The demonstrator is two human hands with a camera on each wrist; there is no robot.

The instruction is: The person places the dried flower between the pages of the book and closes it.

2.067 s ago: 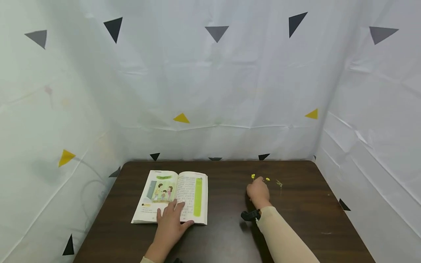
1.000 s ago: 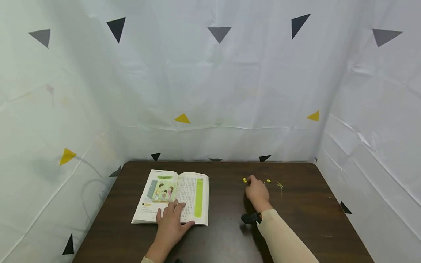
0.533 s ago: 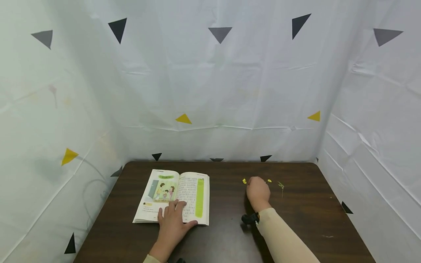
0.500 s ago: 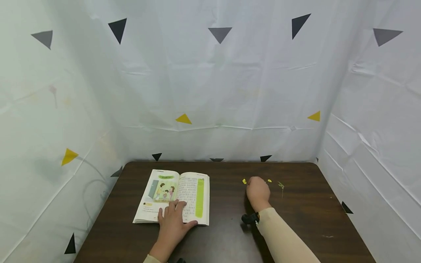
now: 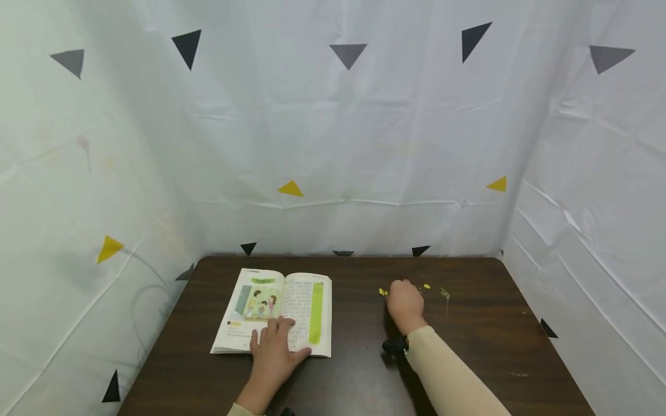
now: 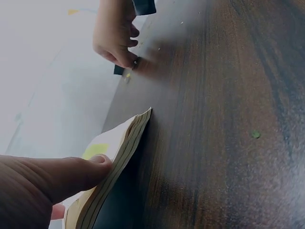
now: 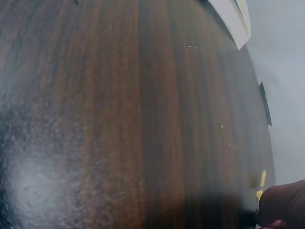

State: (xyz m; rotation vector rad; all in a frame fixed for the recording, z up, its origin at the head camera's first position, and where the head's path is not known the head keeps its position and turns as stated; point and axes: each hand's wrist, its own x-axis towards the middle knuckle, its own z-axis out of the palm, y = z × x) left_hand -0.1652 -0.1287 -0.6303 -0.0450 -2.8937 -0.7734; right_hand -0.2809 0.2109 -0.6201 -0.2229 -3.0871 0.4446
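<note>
An open book (image 5: pixel 306 306) with a picture on its left page lies on the table. My left hand (image 5: pixel 273 355) rests on its lower middle with the fingers spread. In the left wrist view, the left thumb (image 6: pixel 78 174) lies along the book's page edge. My right hand (image 5: pixel 404 303) is low over the right part of the table, with curled fingers pinching a small yellow flower (image 5: pixel 383 292); its stem is hidden by the hand. Yellow petals (image 7: pixel 261 186) show beside the right fingertips in the right wrist view. A second yellow flower (image 5: pixel 426 286) lies just right of that hand.
A thin green sprig (image 5: pixel 446 296) lies farther right on the dark wooden table (image 5: pixel 359 370). Tiny bits (image 7: pixel 228 144) are scattered on the tabletop. A white sheet (image 5: pixel 333 138) with triangles hangs behind the table and along both sides.
The right hand has shifted slightly left and nearer, and the yellow flower at its fingertips has moved left and down with it. The left hand has stayed on the book.
</note>
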